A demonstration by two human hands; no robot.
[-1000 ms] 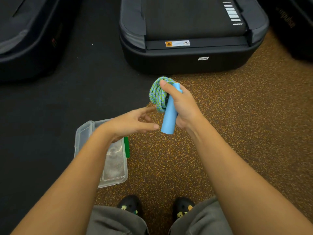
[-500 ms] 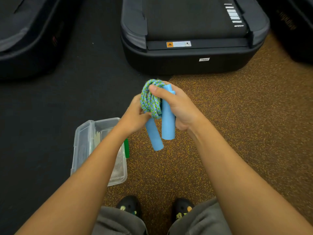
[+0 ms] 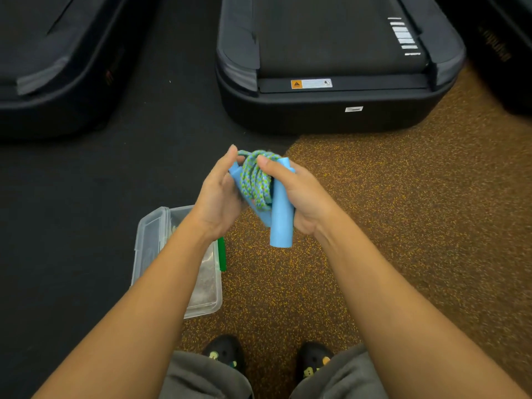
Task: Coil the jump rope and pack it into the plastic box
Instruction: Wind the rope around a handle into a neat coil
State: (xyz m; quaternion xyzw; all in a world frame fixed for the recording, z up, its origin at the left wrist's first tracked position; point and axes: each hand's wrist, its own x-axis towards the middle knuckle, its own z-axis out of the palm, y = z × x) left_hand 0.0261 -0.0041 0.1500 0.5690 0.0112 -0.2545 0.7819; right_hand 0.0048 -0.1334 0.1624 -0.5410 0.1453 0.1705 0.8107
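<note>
The jump rope (image 3: 256, 182) is a blue-green braided cord coiled into a tight bundle between two light blue handles. My right hand (image 3: 299, 197) grips one handle (image 3: 281, 223), thumb pressed on the coil's top. My left hand (image 3: 221, 194) cups the bundle from the left, against the second handle (image 3: 239, 180), which is mostly hidden by the palm. The clear plastic box (image 3: 201, 283) lies open on the floor below my left forearm, its lid (image 3: 151, 234) hinged to the left.
A green clip (image 3: 221, 254) shows on the box's right edge. A black treadmill (image 3: 331, 110) stands just ahead, and another dark machine (image 3: 57, 82) at far left. The floor is black mat on the left, speckled brown rubber on the right. My shoes (image 3: 227, 355) are below.
My left hand came up from open and free to the bundle, brought the second handle against the coil, and now wraps around it. The bundle shifted slightly left.
</note>
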